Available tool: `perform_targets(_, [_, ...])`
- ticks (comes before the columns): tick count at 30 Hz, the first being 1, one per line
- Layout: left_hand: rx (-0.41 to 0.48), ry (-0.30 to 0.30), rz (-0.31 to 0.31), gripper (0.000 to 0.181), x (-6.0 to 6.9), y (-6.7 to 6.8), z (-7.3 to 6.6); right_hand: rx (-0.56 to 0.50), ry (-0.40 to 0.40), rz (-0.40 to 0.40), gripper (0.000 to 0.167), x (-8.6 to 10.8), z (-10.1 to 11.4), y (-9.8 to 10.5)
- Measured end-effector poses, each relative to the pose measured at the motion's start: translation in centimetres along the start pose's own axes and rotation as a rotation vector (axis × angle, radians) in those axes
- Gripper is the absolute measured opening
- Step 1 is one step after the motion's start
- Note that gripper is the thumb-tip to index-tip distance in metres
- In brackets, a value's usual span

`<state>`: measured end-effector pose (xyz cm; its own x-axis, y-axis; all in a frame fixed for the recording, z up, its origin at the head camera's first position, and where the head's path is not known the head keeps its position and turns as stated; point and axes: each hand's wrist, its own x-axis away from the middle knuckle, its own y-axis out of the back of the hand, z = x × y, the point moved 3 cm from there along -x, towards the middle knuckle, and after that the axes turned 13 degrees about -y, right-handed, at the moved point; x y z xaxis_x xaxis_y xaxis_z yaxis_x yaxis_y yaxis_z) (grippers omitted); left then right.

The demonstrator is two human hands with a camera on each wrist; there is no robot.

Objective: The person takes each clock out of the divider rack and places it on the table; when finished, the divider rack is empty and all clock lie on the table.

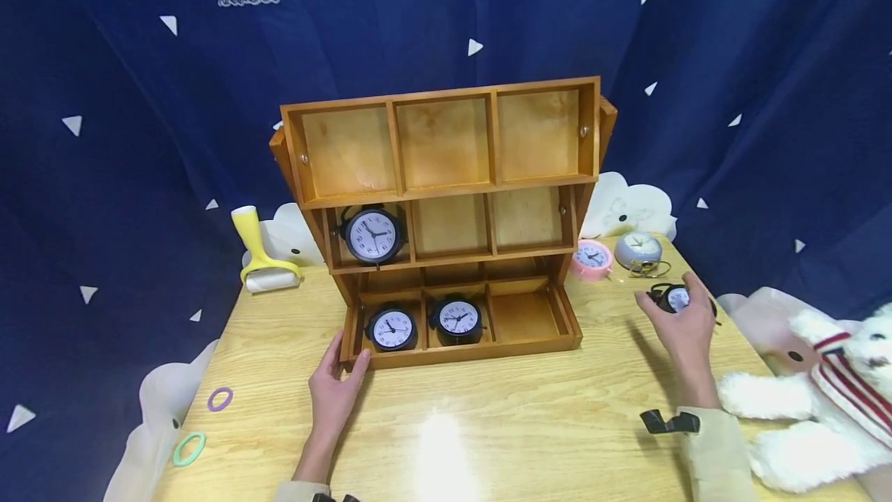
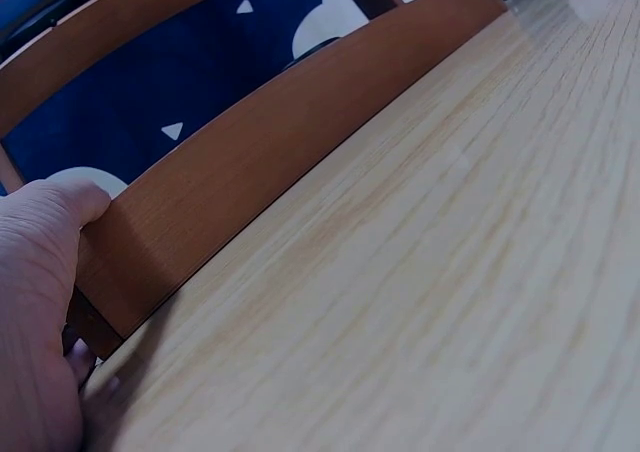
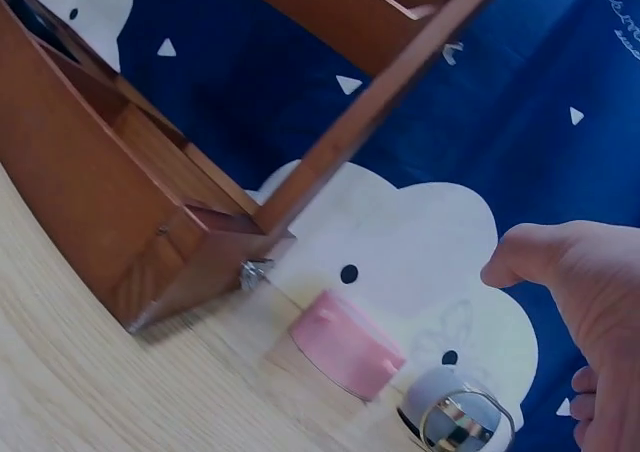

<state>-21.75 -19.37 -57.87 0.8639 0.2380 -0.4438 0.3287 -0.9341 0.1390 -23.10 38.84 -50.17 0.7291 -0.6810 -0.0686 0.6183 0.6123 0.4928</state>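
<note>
"Two surfaces come first: which?"

"Blue curtain (image 1: 446, 14) behind, pale worktop (image 1: 557, 424) below. On the worktop stands a wooden shelf (image 1: 453, 190) of three tiers, each divided into three compartments. A white plush toy (image 1: 825, 401) sits at the right edge; a yellow lint roller (image 1: 261, 254) stands left of the shelf."

"State of each grip?"

"Left grip (image 1: 337, 390): holds the shelf's lower left corner, thumb at the front. Right grip (image 1: 686, 331): set about a black clock (image 1: 677, 299) at the worktop's right side; whether it pinches the clock, cannot tell."

"Other clocks?"

"A second black clock (image 1: 373, 233): middle tier, left compartment. A third black clock (image 1: 392, 329) and a fourth black clock (image 1: 456, 319): bottom tier, left and middle compartments. Gray clock (image 1: 639, 248) and pink clock (image 1: 592, 258): on the worktop, right of the shelf."

"Smallest items?"

"Green ring (image 1: 190, 434) and purple ring (image 1: 221, 389), lying apart near the left edge."
</note>
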Motion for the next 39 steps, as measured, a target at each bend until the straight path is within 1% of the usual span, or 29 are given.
perform_targets(4, [0.000, 0.009, 0.003, 0.064, 0.1, 0.1, 0.0, 0.013, 0.025, 0.034, 0.088, 0.8, 0.2, -0.7])
perform_targets(7, [0.004, 0.010, 0.006, 0.065, 0.1, 0.1, 0.0, 0.014, 0.051, 0.071, 0.084, 1.3, 0.5, -1.3])
perform_targets(13, [0.011, 0.014, 0.013, 0.066, 0.0, 0.1, 0.1, 0.025, 0.073, 0.206, 0.084, 2.6, 1.5, -2.0])
perform_targets(18, [0.005, 0.017, 0.013, 0.067, -0.1, 0.1, 0.1, 0.026, 0.149, 0.291, 0.082, 3.7, 2.1, -2.8])
perform_targets(25, [-0.002, 0.013, 0.007, 0.068, 0.0, 0.1, 0.1, 0.007, 0.235, 0.412, 0.080, 5.3, 3.3, -4.7])
perform_targets(32, [0.003, 0.006, 0.004, 0.068, -0.1, -0.1, -0.2, 0.052, 0.268, 0.522, 0.086, 6.7, 4.6, -6.2])
perform_targets(35, [0.007, 0.006, 0.008, 0.069, -0.1, -0.1, -0.2, 0.055, 0.281, 0.576, 0.086, 7.3, 5.4, -7.0])
perform_targets(39, [0.000, 0.003, 0.013, 0.067, 0.0, 0.1, -0.2, 0.058, 0.324, 0.633, 0.087, 8.4, 6.2, -8.4])
